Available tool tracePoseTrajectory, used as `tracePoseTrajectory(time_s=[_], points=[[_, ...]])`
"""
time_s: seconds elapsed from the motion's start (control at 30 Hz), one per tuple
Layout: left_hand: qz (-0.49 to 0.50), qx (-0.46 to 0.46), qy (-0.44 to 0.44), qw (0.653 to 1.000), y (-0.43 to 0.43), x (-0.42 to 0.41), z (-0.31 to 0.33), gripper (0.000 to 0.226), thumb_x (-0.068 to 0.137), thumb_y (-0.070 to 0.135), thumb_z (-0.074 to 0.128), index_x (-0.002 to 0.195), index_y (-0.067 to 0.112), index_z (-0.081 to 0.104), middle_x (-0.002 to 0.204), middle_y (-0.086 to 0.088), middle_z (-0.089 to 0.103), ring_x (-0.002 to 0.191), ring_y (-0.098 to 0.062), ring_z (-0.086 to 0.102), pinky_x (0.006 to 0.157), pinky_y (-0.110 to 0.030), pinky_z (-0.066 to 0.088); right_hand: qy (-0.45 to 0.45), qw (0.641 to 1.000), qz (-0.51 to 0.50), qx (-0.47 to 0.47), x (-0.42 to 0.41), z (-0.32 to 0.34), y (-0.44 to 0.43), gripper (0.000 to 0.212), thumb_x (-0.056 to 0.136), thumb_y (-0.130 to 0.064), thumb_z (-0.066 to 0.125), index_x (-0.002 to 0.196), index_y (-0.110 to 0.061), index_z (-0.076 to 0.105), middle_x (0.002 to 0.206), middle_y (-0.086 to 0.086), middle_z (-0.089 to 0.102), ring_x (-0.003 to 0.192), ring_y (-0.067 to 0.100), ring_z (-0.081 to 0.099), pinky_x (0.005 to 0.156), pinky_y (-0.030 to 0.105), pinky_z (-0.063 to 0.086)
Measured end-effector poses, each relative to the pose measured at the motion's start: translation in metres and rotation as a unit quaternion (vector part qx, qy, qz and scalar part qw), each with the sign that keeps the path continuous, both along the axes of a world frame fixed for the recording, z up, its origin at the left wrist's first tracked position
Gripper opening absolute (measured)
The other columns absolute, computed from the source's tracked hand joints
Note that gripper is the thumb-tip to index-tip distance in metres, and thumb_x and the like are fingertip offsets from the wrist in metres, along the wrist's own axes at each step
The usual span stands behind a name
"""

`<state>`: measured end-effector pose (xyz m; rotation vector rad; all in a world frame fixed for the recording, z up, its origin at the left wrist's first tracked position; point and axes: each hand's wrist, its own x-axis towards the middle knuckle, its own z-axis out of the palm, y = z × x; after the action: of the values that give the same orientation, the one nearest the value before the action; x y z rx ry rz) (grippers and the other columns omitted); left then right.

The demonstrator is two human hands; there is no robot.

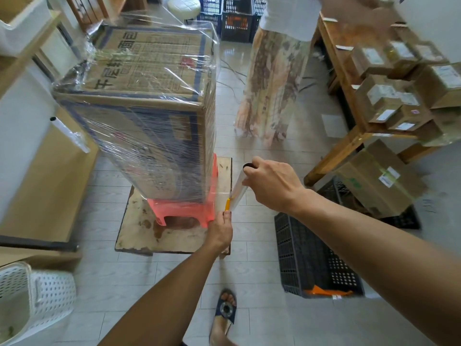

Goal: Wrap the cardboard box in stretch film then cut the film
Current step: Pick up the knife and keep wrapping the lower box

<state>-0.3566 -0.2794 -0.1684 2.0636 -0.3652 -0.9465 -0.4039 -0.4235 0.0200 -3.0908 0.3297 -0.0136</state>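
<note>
A tall cardboard box with blue print stands on a pink plastic stool, wound in clear stretch film on its sides and top. My right hand grips the stretch film roll just right of the box's lower corner. A short sheet of film runs from the roll to the box. My left hand holds a yellow cutter upright, with its tip against the film beside the roll.
The stool rests on a stained wooden board. A black crate lies on the floor to the right. A wooden shelf of small parcels is further right. Another person's skirt is behind. A white basket sits bottom left, and a spare film roll leans at left.
</note>
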Motion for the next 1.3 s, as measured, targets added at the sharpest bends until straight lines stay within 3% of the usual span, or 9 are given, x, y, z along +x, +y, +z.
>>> tracePoseTrajectory(time_s=[0.27,0.4,0.6,0.73,0.87,0.93,1.07,1.17,1.3], points=[[-0.023,0.045,0.029,0.998,-0.006,0.006,-0.011,0.038,0.105,0.044,0.024,0.104,0.015,0.048,0.088,-0.008,0.054,0.082,-0.026,0.052,0.077,-0.04,0.045,0.0,1.0,0.013,0.006,-0.003,-0.002,0.0,0.019,0.1,-0.029,0.057,0.1,-0.012,0.064,0.091,0.006,0.058,0.063,0.023,0.054,0.053,0.034,0.045],[-0.015,-0.012,0.0,1.0,-0.006,0.006,-0.002,0.028,0.107,0.038,0.027,0.1,0.019,0.045,0.075,-0.004,0.048,0.071,-0.022,0.048,0.066,-0.035,0.038,0.0,1.0,0.012,0.0,-0.004,-0.004,0.0,0.022,0.1,-0.032,0.057,0.1,-0.011,0.064,0.092,0.006,0.059,0.066,0.026,0.061,0.053,0.033,0.042],[-0.01,0.003,0.039,0.999,-0.019,0.013,-0.017,0.04,0.101,0.052,0.022,0.1,0.022,0.048,0.072,0.0,0.045,0.066,-0.021,0.044,0.064,-0.036,0.038,-0.008,1.0,0.005,-0.001,-0.004,-0.001,-0.002,0.021,0.099,-0.032,0.059,0.095,-0.011,0.063,0.087,0.005,0.055,0.058,0.019,0.043,0.049,0.033,0.039],[-0.012,0.037,0.061,0.997,0.001,0.004,-0.035,0.033,0.105,0.038,0.027,0.09,0.016,0.048,0.077,-0.005,0.048,0.079,-0.024,0.047,0.072,-0.04,0.04,0.005,1.0,0.002,0.0,-0.005,0.0,-0.002,0.02,0.099,-0.03,0.058,0.095,-0.011,0.062,0.088,0.005,0.056,0.059,0.019,0.042,0.051,0.032,0.036],[-0.016,0.035,0.061,0.997,0.04,-0.021,-0.041,0.032,0.108,0.031,0.028,0.128,0.019,0.049,0.111,-0.008,0.057,0.098,-0.022,0.051,0.086,-0.032,0.037,0.002,1.0,0.007,0.009,-0.001,0.011,-0.009,0.023,0.1,-0.031,0.056,0.098,-0.01,0.063,0.092,0.007,0.059,0.063,0.024,0.055,0.056,0.041,0.053],[0.002,0.027,0.043,0.999,0.047,-0.024,-0.044,0.037,0.108,0.032,0.027,0.137,0.018,0.047,0.106,-0.008,0.061,0.091,-0.021,0.055,0.082,-0.031,0.039,-0.007,1.0,0.001,0.01,-0.001,0.014,-0.012,0.024,0.1,-0.032,0.056,0.099,-0.009,0.064,0.093,0.007,0.059,0.064,0.026,0.059,0.058,0.043,0.055],[0.026,-0.04,0.029,0.998,0.03,-0.017,-0.033,0.029,0.107,0.031,0.032,0.106,0.01,0.053,0.075,-0.003,0.049,0.069,-0.019,0.049,0.064,-0.033,0.04,-0.003,1.0,0.0,0.016,-0.005,0.011,-0.009,0.023,0.1,-0.032,0.056,0.099,-0.009,0.063,0.092,0.007,0.059,0.062,0.023,0.053,0.056,0.039,0.053],[0.021,-0.047,0.005,0.999,0.005,-0.005,-0.025,0.032,0.106,0.031,0.031,0.094,0.008,0.05,0.072,-0.003,0.045,0.068,-0.018,0.045,0.065,-0.035,0.038,-0.001,1.0,-0.004,0.019,-0.008,0.006,-0.006,0.023,0.1,-0.032,0.057,0.098,-0.01,0.063,0.09,0.006,0.057,0.062,0.022,0.052,0.054,0.037,0.049],[-0.018,0.024,0.013,0.999,-0.018,0.005,-0.038,0.039,0.106,0.039,0.027,0.104,0.01,0.053,0.088,-0.008,0.058,0.087,-0.027,0.056,0.082,-0.041,0.047,-0.012,1.0,-0.008,0.009,-0.013,0.005,-0.011,0.022,0.098,-0.031,0.06,0.094,-0.009,0.062,0.087,0.007,0.057,0.059,0.022,0.046,0.051,0.034,0.042]])
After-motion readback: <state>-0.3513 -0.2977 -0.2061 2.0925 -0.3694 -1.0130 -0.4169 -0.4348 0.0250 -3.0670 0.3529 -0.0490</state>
